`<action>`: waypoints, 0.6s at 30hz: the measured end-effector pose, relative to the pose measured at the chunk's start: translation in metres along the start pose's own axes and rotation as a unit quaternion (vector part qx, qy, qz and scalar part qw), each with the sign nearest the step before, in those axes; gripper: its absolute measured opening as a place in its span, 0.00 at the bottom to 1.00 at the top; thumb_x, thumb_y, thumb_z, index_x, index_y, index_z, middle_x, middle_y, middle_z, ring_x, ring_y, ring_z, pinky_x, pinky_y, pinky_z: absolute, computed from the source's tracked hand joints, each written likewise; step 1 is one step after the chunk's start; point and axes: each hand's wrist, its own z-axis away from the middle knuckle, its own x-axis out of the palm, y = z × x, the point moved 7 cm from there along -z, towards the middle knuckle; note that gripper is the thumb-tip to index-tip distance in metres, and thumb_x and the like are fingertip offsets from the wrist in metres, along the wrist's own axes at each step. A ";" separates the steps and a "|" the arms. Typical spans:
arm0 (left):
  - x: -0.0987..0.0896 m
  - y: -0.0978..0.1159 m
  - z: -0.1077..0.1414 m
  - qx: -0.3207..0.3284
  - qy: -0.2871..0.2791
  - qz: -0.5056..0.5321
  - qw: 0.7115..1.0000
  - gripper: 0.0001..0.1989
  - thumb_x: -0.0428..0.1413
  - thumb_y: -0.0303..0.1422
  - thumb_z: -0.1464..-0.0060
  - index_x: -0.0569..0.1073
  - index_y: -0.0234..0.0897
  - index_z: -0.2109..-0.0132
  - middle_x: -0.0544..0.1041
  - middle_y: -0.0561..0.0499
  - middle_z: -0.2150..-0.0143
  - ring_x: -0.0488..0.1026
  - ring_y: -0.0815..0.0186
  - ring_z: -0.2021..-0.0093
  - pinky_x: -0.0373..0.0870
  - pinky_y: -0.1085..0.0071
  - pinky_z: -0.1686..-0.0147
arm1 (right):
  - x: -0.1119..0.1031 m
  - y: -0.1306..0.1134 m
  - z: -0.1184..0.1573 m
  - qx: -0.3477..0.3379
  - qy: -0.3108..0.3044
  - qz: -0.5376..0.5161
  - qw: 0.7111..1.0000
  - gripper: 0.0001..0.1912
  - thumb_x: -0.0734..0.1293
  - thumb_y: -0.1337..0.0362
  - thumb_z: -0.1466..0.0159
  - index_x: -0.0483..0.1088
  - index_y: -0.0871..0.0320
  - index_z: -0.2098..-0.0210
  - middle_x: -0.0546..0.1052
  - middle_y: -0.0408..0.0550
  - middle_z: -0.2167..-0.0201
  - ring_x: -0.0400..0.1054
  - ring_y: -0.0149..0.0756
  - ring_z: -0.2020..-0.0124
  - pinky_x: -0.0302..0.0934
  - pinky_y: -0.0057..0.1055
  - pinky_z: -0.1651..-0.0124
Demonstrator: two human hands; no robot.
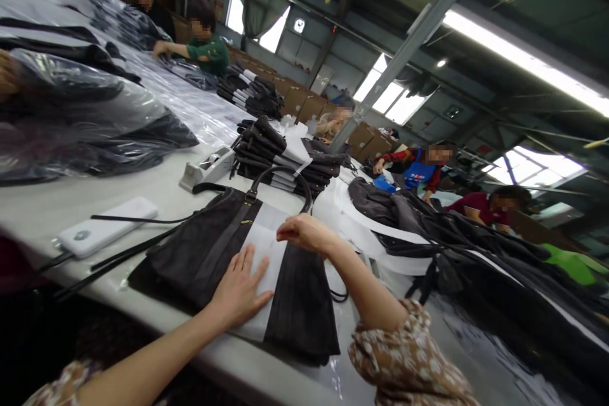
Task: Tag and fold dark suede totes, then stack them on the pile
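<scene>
A dark handbag (204,254) lies flat near the front edge of the table, its looped handle pointing away from me. A white paper band (266,228) runs around its middle. My left hand (242,288) rests on the band with its fingers spread. Above the band's upper right part is my right hand (302,233), its fingers bent and pressed together; whether they hold something small is hidden. Long dark straps (137,250) trail from the bag to the left.
Behind the bag sit a tape dispenser (207,168) and a stack of dark bags (285,158). A white device (107,227) lies left. Plastic-wrapped bags (85,120) fill the far left; dark bags (499,304) cover the right. Several people work farther back.
</scene>
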 end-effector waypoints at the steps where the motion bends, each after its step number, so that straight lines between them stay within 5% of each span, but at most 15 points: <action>1: 0.000 0.000 -0.001 0.001 0.003 0.003 1.000 0.36 0.50 0.52 0.46 0.58 0.41 0.35 0.48 0.34 0.31 0.41 0.44 0.32 0.45 0.49 0.38 | 0.007 0.006 -0.020 0.000 -0.038 0.036 0.999 0.09 0.66 0.62 0.39 0.78 0.51 0.62 0.79 0.41 0.66 0.72 0.33 0.63 0.58 0.23 0.63; 5: 0.000 -0.002 -0.003 -0.002 0.003 0.015 1.000 0.36 0.50 0.52 0.46 0.56 0.42 0.34 0.48 0.36 0.31 0.41 0.43 0.32 0.44 0.48 0.38 | 0.036 0.029 -0.079 0.021 -0.145 0.136 0.980 0.06 0.69 0.62 0.42 0.79 0.50 0.65 0.80 0.42 0.66 0.73 0.35 0.63 0.56 0.24 0.67; 9: 0.000 -0.002 -0.005 -0.006 -0.010 0.030 0.999 0.36 0.49 0.52 0.46 0.56 0.43 0.34 0.47 0.37 0.31 0.41 0.42 0.32 0.44 0.47 0.38 | 0.065 0.043 -0.115 0.043 -0.175 0.155 0.971 0.04 0.73 0.66 0.48 0.78 0.52 0.71 0.79 0.42 0.70 0.73 0.35 0.66 0.56 0.23 0.69; 13: -0.002 -0.003 -0.006 -0.012 -0.023 0.040 0.999 0.36 0.49 0.52 0.46 0.55 0.44 0.34 0.45 0.38 0.30 0.40 0.42 0.32 0.44 0.47 0.38 | 0.080 0.060 -0.133 0.081 -0.150 0.164 0.972 0.11 0.78 0.60 0.55 0.77 0.54 0.73 0.79 0.46 0.68 0.72 0.39 0.62 0.58 0.25 0.65; 18: -0.004 -0.002 -0.006 -0.007 -0.028 0.043 0.999 0.36 0.49 0.51 0.45 0.55 0.43 0.34 0.45 0.37 0.30 0.38 0.43 0.31 0.43 0.47 0.38 | 0.056 0.101 -0.126 0.166 -0.056 0.163 0.971 0.19 0.75 0.52 0.49 0.76 0.61 0.66 0.77 0.52 0.65 0.71 0.41 0.62 0.56 0.27 0.63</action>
